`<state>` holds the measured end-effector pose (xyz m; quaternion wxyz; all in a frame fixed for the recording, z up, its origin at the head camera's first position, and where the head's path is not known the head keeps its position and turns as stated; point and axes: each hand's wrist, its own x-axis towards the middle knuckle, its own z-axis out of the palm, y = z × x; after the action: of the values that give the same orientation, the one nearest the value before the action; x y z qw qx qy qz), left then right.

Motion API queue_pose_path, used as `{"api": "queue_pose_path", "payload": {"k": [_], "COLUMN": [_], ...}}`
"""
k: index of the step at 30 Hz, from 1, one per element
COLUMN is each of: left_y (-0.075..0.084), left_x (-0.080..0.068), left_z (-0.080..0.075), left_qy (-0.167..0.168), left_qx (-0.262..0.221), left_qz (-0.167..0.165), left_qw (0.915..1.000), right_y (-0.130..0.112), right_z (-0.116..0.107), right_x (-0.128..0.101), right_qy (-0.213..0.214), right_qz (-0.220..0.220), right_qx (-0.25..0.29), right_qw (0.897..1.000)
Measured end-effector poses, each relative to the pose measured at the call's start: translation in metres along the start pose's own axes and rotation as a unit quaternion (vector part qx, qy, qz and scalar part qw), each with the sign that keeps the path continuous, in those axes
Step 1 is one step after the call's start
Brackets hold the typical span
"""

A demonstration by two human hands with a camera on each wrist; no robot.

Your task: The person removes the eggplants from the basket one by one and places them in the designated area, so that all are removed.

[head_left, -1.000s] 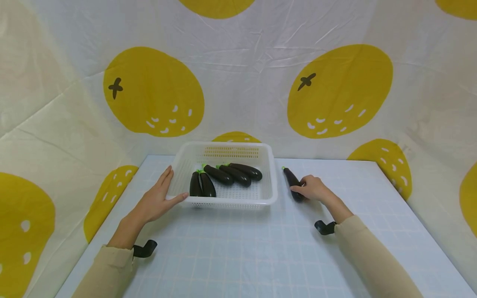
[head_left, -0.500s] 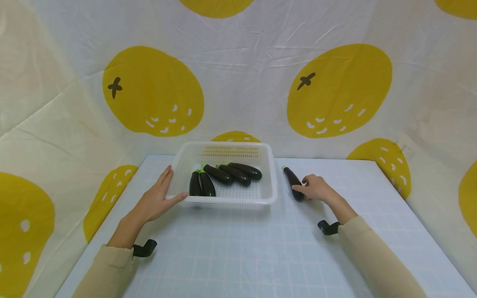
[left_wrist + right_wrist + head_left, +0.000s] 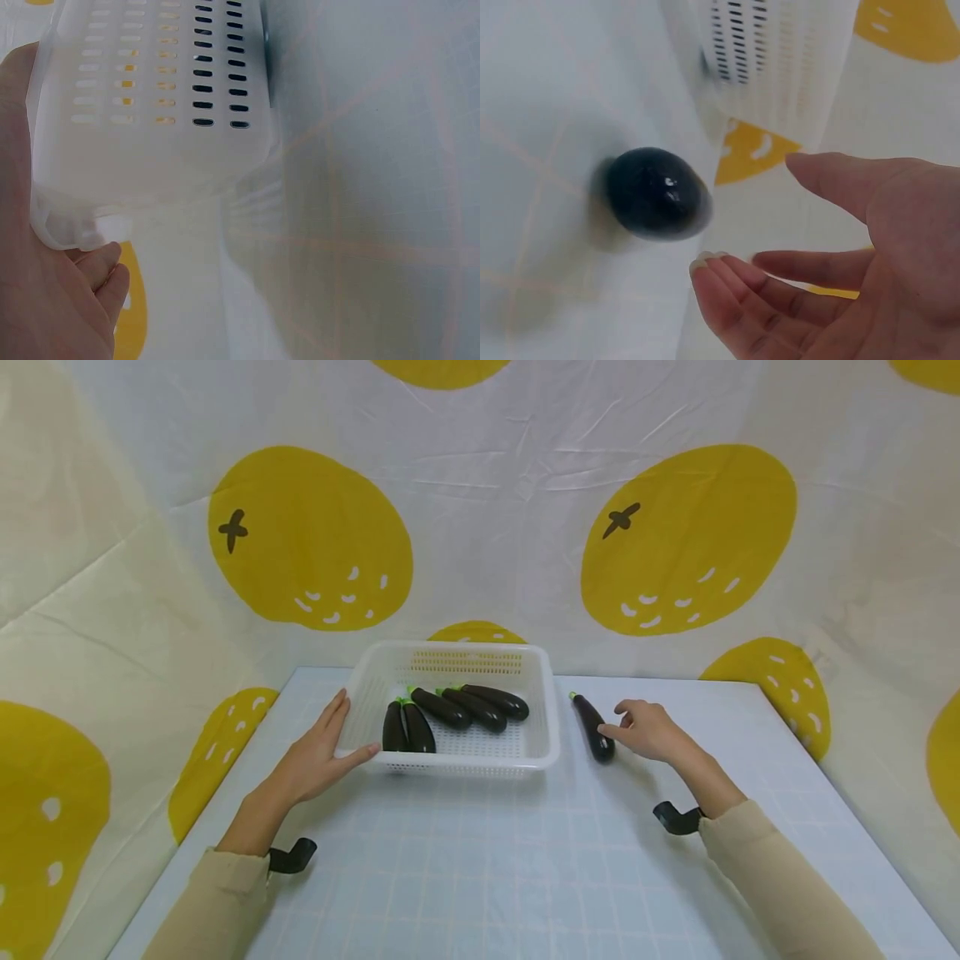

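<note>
A white perforated basket (image 3: 545, 727) stands at the back of the table and holds several dark eggplants (image 3: 450, 708). My left hand (image 3: 322, 760) rests with straight fingers against the basket's front left corner (image 3: 67, 217). One more eggplant (image 3: 592, 728) lies on the table just right of the basket; in the right wrist view its round end (image 3: 656, 191) faces the camera. My right hand (image 3: 645, 731) hovers open beside that eggplant, fingers (image 3: 727, 289) loosely spread and off it.
The table (image 3: 480, 860) has a pale blue grid cover. White cloth with large yellow fruit prints (image 3: 307, 539) walls in the back and both sides. Black wrist camera mounts (image 3: 292, 857) sit under both sleeves.
My right hand has let go of the loose eggplant and drawn back to the right, opening its fingers. The eggplant stays on the table. The left hand and basket have not moved.
</note>
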<state>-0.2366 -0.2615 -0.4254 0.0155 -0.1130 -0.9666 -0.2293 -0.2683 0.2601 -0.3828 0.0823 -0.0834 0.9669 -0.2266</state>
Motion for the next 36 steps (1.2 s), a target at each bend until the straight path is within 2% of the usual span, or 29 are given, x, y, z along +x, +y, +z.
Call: {"api": "queue_pose_path", "payload": {"k": [12,21,25,31,36], "left_y": [-0.001,-0.001,-0.001,-0.001,-0.001], "left_x": [0.0,0.0,0.0,0.001,0.0], "left_z": [0.001,0.003,0.003,0.003,0.003], "left_qy": [0.001,0.005,0.009,0.009,0.007], "left_qx": [-0.002,-0.002,-0.004,-0.002,-0.002], "left_qz": [0.004,0.002,0.004,0.004,0.002], "left_qw": [1.0,1.0,0.9999,1.0,1.0], "right_y": [-0.03,-0.052,-0.062,-0.078,-0.093], "right_z": [-0.003,0.007,0.01,0.018,0.027], "right_x": [-0.004,-0.004,-0.003,0.0,0.004], "right_qy": [0.01,0.038,0.047,0.032,0.016], "right_qz": [-0.049,-0.15,-0.179,-0.21,-0.228], "right_qx": [0.013,0.025,0.038,0.069,0.06], "right_qw": [0.999,0.988,0.982,0.975,0.972]}}
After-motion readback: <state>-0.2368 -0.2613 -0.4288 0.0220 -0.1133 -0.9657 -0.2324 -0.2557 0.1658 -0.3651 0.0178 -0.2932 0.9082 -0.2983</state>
